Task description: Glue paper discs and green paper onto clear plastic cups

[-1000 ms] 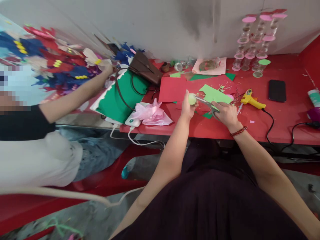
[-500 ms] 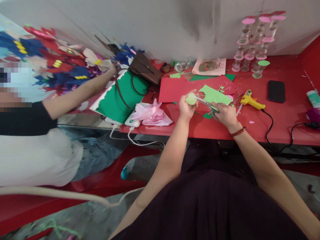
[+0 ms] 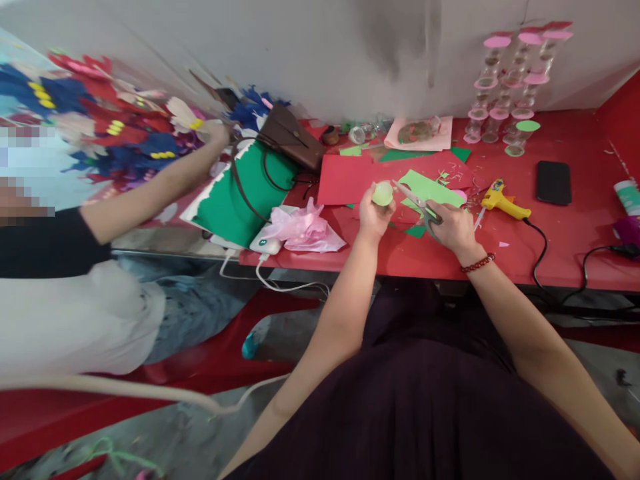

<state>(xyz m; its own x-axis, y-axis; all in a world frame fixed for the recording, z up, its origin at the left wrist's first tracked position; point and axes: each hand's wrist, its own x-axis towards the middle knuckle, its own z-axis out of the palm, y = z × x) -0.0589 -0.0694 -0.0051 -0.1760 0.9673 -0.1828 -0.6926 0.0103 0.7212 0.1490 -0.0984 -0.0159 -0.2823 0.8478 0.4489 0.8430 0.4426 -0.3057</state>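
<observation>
My left hand [image 3: 375, 215] is closed round a small pale-green round piece [image 3: 383, 193], a plastic cup or bottle part with green at its top; which exactly I cannot tell. In my right hand [image 3: 453, 228] I grip a pair of scissors [image 3: 419, 203], their blades pointing left towards the round piece, tips just apart from it. A light-green paper sheet [image 3: 431, 189] with a cut edge lies under and behind the scissors. Red card [image 3: 345, 179] lies on the red table [image 3: 400, 261] beyond my left hand.
A yellow glue gun [image 3: 506, 201] with a cord and a black phone [image 3: 553, 183] lie to the right. Hourglass-like clear plastic stacks [image 3: 515, 83] stand at the back. On the left are a pink plastic bag [image 3: 306, 230], a brown bag [image 3: 290, 137] and a co-worker's arm [image 3: 155, 180].
The scissors have drawn slightly away from the round piece, and their blades have swung a little upward. The round piece has tilted slightly in my left hand. The co-worker's arm has shifted slightly.
</observation>
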